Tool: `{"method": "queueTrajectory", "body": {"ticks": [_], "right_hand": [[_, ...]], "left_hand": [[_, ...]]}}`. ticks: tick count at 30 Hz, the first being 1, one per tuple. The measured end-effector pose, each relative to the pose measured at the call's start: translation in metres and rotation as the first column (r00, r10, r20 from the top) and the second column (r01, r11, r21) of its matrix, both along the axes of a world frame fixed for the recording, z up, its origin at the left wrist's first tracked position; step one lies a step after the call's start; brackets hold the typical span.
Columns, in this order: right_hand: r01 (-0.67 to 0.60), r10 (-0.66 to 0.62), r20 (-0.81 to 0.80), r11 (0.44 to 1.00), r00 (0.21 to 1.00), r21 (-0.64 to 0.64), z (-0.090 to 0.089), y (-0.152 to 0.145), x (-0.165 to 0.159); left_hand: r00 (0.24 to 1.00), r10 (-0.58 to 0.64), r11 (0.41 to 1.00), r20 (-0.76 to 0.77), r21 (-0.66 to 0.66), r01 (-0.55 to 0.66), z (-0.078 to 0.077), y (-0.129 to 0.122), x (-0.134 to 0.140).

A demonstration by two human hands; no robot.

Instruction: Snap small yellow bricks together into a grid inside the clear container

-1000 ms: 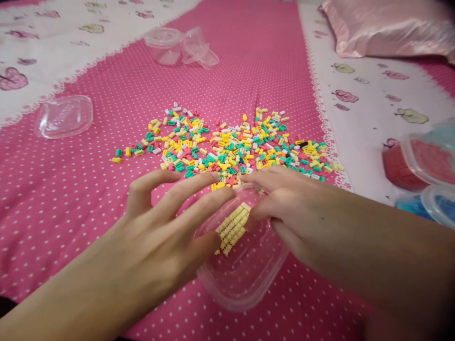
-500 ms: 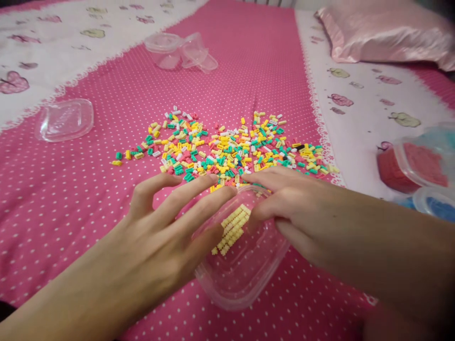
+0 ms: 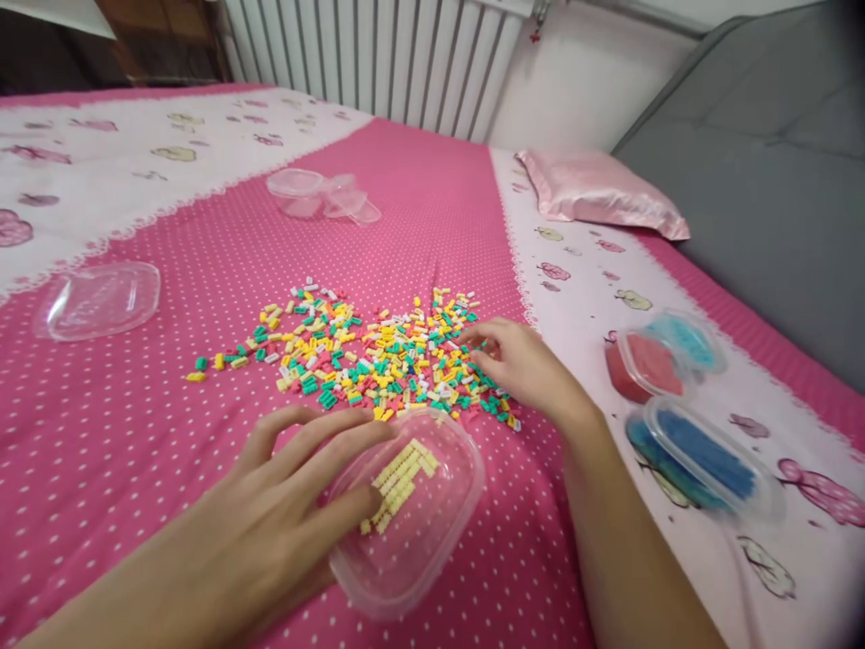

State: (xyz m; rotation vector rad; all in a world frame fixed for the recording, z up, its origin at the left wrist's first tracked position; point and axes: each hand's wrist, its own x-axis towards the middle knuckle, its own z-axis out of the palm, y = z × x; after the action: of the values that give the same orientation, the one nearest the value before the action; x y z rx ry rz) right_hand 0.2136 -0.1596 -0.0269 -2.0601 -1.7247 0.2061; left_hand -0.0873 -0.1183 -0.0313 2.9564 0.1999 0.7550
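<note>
Just in front of me is a clear plastic container (image 3: 439, 532), with a flat block of joined pale yellow toy bricks (image 3: 402, 482) in it. My left hand (image 3: 304, 496) reaches over the container's left side, fingers stretched and spread. Its thumb is at the lower left of the yellow block. Beyond the container lies a loose pile of small toy bricks (image 3: 392, 351) in yellow, green, pink and white. My right hand (image 3: 517, 361) is at the pile's right side, fingers bent, with a gap between thumb and forefinger; I see nothing held there.
On the right stand lidded tubs, one red (image 3: 639, 365), one blue (image 3: 703, 455) and one turquoise (image 3: 689, 341). A clear lid (image 3: 101, 302) lies at left, and clear containers (image 3: 317, 194) lie farther back. A pink pillow (image 3: 601, 194) rests near the grey headboard (image 3: 757, 171).
My right hand has left the container and moved to the right side of the brick pile. The view has tilted up, showing the radiator and headboard. My left hand stays at the container.
</note>
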Motion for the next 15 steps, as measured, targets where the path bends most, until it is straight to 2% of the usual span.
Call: {"method": "queueTrajectory", "body": {"ticks": [4, 9, 11, 15], "right_hand": [[0.041, -0.042, 0.021, 0.998, 0.999, 0.043, -0.016, 0.011, 0.003], [0.185, -0.189, 0.032, 0.977, 0.981, 0.105, -0.016, 0.007, 0.027], [0.211, -0.214, 0.027, 0.974, 0.976, 0.086, -0.016, 0.005, 0.032], [0.173, -0.173, 0.017, 0.985, 0.985, 0.013, -0.018, 0.006, 0.027]], "left_hand": [[0.999, -0.037, 0.999, -0.022, 0.015, 0.037, 0.008, 0.001, 0.0], [0.987, -0.076, 0.996, -0.143, 0.04, 0.083, 0.02, 0.002, -0.003], [0.991, -0.084, 0.995, -0.104, 0.041, 0.088, 0.019, 0.003, -0.004], [0.997, -0.073, 0.997, 0.008, -0.025, 0.073, 0.008, 0.003, -0.005]]}}
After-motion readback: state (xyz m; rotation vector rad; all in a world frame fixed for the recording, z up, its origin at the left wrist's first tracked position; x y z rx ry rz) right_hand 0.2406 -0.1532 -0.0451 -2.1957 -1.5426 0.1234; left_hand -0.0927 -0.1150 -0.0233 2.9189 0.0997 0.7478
